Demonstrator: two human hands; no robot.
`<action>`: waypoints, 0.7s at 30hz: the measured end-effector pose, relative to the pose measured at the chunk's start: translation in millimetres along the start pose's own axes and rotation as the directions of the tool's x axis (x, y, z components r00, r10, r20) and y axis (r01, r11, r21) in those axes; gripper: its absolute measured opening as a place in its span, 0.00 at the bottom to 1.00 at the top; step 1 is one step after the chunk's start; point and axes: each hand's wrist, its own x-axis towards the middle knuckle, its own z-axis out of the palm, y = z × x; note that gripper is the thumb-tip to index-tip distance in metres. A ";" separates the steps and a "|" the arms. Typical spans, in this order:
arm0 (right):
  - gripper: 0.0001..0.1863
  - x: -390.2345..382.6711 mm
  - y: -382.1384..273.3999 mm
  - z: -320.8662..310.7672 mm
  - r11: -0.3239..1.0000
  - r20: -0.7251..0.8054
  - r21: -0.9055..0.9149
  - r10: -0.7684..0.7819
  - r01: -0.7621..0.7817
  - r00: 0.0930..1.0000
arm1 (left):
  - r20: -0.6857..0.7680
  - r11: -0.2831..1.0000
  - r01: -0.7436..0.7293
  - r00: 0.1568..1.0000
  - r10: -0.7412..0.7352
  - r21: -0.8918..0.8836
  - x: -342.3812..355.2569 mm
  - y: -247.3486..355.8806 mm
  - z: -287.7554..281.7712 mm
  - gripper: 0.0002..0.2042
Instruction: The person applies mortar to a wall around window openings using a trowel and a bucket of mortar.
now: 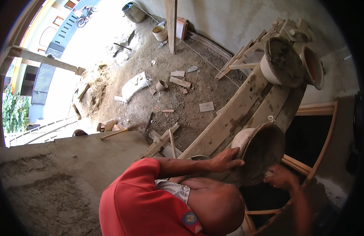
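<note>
A bowl-shaped mortar tub (262,151), its dark inside wet with residue, is tilted toward me beside the planks. From the lower right edge comes a forearm, slightly blurred, that I take to be mine. At its end, my right hand (282,177) is closed at the tub's lower right rim, with a small pale bit by the fingertips. A co-worker in a red shirt (138,196) bends in front of me, head low. The co-worker's hand (227,160) holds the tub's left side, thumb on the rim. My left hand is out of view.
Wooden scaffold planks (229,122) run up to the right. On them stand a tub full of grey mortar (284,63) and an orange-lined tub (312,67). A wooden window frame (329,129) is at right. Rubble, a white sack (135,86) and a bucket (159,33) lie beyond.
</note>
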 end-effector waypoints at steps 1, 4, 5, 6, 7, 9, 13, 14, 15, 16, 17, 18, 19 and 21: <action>0.14 3.7 -0.6 8.1 1.000 -0.001 -0.001 0.000 0.000 1.000 | 0.008 1.000 0.001 1.000 -0.001 0.017 1.0 -2.2 -1.3 0.21; 0.11 23.5 -2.9 39.7 0.878 -0.113 0.427 -0.188 0.218 0.976 | -0.217 0.970 -0.051 0.971 0.104 0.236 5.9 -44.5 -1.9 0.28; 0.10 31.6 2.7 52.0 0.801 -0.151 0.533 -0.227 0.273 0.962 | -0.115 0.999 0.051 0.992 -0.052 -0.010 6.8 -32.3 -10.6 0.27; 0.10 39.7 -0.5 61.3 0.770 -0.164 0.603 -0.137 0.209 0.977 | -0.071 0.987 0.158 0.985 -0.159 -0.012 4.6 -24.9 -18.8 0.24; 0.10 46.0 -6.3 59.8 0.723 -0.178 0.672 -0.051 0.159 0.983 | 0.009 0.975 0.220 0.975 -0.220 -0.031 3.9 5.7 -30.1 0.21; 0.08 36.1 -10.8 52.4 0.753 -0.273 0.621 -0.053 0.218 0.961 | 0.043 0.959 0.279 0.960 -0.277 -0.045 3.2 28.9 -35.5 0.20; 0.13 7.6 9.8 48.7 0.914 -0.604 0.066 -0.283 0.400 0.745 | 0.085 0.964 0.261 0.963 -0.257 -0.041 10.8 4.0 -26.3 0.23; 0.14 -10.3 7.4 45.0 0.961 -0.651 -0.161 -0.275 0.225 0.707 | 0.051 0.983 0.159 0.987 -0.155 -0.087 9.3 -6.3 -24.1 0.24; 0.16 -31.5 4.9 43.4 0.934 -0.703 -0.357 -0.272 0.004 0.658 | 0.077 0.984 0.155 0.986 -0.148 -0.085 11.9 -5.1 -20.9 0.24; 0.13 -38.2 2.8 45.8 0.913 -0.730 -0.402 -0.279 -0.062 0.624 | 0.065 0.986 0.149 0.987 -0.144 -0.074 9.8 -6.1 -22.0 0.24; 0.13 -34.2 2.4 47.9 0.916 -0.729 -0.397 -0.278 -0.055 0.626 | 0.049 0.988 0.143 0.989 -0.140 -0.064 7.0 -7.1 -23.7 0.24; 0.13 -28.8 1.7 50.1 0.893 -0.769 -0.438 -0.311 -0.107 0.558 | 0.058 0.987 0.151 0.987 -0.148 -0.061 3.8 -3.1 -25.1 0.24; 0.12 -25.7 0.6 52.3 0.866 -0.807 -0.469 -0.340 -0.173 0.482 | 0.066 0.980 0.197 0.979 -0.194 -0.038 1.9 8.1 -25.9 0.24; 0.12 15.3 4.4 61.0 0.879 -0.783 -0.449 -0.302 -0.158 0.544 | 0.092 0.972 0.235 0.968 -0.233 -0.011 -0.6 13.0 -29.6 0.24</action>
